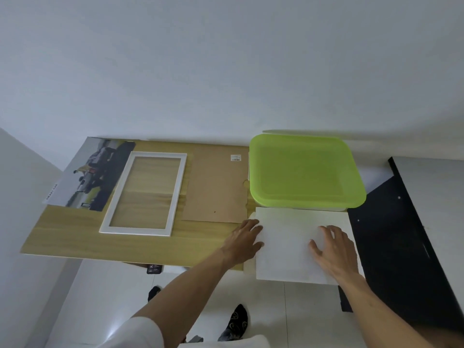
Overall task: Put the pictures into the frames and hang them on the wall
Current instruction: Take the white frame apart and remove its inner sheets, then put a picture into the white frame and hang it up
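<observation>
I see both hands low and right of centre in the frame, on a white sheet (288, 237) that lies at the right end of the wooden table (75, 237) and hangs over its near edge. My left hand (244, 241) rests at the sheet's left edge, fingers fairly straight and close together; whether the thumb grips under the edge I cannot tell. My right hand (335, 249) lies flat on top of the sheet, fingers spread and relaxed, pressing down.

Just above the sheet sits a box with a green lid (305, 169), touching or almost touching the sheet's far edge. To its left, mid-frame, a brown backing board (213, 189) lies flat on the table. Left of that board lies the empty white frame (144, 193), the wood showing through it. At the upper left of the table the picture (88, 174), a dark photo print, lies partly tucked under the frame's left side. A black panel (401, 234) fills the right side.
</observation>
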